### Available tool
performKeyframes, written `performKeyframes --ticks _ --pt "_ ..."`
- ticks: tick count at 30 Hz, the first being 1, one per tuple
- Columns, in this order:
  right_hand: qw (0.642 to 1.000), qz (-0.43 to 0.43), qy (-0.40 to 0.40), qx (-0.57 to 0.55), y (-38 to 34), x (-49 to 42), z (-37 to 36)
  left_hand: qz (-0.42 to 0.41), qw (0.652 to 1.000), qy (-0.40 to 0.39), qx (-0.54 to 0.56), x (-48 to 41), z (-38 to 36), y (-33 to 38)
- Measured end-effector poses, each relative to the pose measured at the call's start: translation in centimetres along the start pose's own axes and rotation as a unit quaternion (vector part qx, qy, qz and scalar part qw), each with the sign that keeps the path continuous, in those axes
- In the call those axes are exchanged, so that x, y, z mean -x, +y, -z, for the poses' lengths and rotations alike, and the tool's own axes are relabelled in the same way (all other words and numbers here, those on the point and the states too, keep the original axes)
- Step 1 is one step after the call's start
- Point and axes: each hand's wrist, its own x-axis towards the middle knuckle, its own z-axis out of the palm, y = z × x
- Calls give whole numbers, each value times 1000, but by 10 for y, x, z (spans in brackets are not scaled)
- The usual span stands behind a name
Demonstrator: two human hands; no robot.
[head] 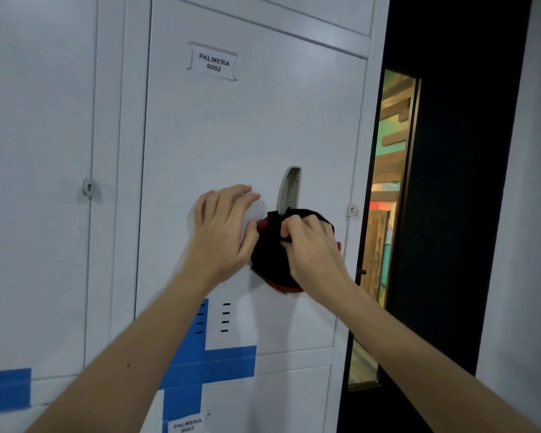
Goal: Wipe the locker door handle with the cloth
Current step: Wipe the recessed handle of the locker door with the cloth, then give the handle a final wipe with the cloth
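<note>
A white locker door (231, 126) labelled PALMERA 0002 fills the middle of the view. Its grey recessed handle (289, 187) runs vertically right of centre; only the upper part shows. My right hand (313, 248) is shut on a bunched black cloth with a red edge (270, 260), pressed against the lower end of the handle. My left hand (222, 229) lies flat on the door just left of the cloth, fingers spread, thumb touching the cloth.
A second locker door with a small latch (89, 187) stands at the left. Blue tape strips (213, 364) cross the lower doors, above a PALMERA 0003 label (186, 425). A lock tab (352, 210) sits at the door's right edge; beyond is a dark wall (450, 182).
</note>
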Motion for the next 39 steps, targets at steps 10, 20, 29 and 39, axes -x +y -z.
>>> performKeyframes --ticks 10,20,29,39 --pt "987 56 -68 137 4 -11 6 2 998 -64 -7 21 3 9" --pt "914 -245 -143 -291 0 2 26 51 988 -144 11 32 18 31" --pt "852 -347 -101 -379 -3 82 44 67 968 -242 -4 80 31 66" --pt "836 -326 -165 -409 -56 158 37 265 945 -189 -12 173 84 117"
